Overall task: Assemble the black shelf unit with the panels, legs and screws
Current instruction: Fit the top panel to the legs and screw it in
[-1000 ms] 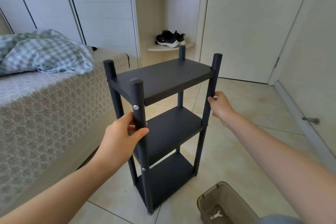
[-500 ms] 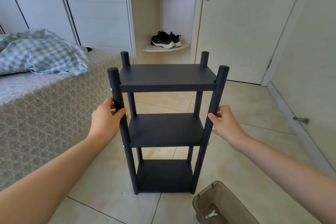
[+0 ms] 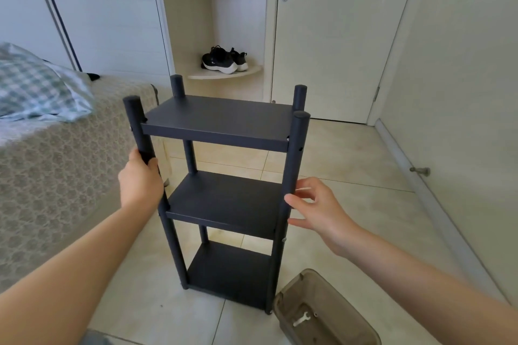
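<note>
Shelf unit (image 3: 221, 120) stands upright on the tiled floor (image 3: 350, 176), directly ahead of the person and just off the side edge of the bed (image 3: 56, 162). Its long axis runs straight up and down, and all three panels look seated between the four legs. The left hand (image 3: 140, 179) is clamped round the near left leg (image 3: 137, 126), fingers wrapped behind it, in the stretch between the top panel and the middle panel (image 3: 224, 196). The right hand (image 3: 316, 210) is spread and relaxed just beside the near right leg (image 3: 294, 162) at about the middle panel's height. Its thumb tip sits at the post, though I cannot tell whether it truly touches. So the left hand alone has a hold, while the right is a shade lower and free. To my eye the build looks all but finished, and any turning or shifting of the unit would pivot about that vertical left post. A brown tub (image 3: 325, 302) with a small white spanner (image 3: 301, 319) inside sits on the floor by the unit's near right foot, close enough to foul a swing that way.
</note>
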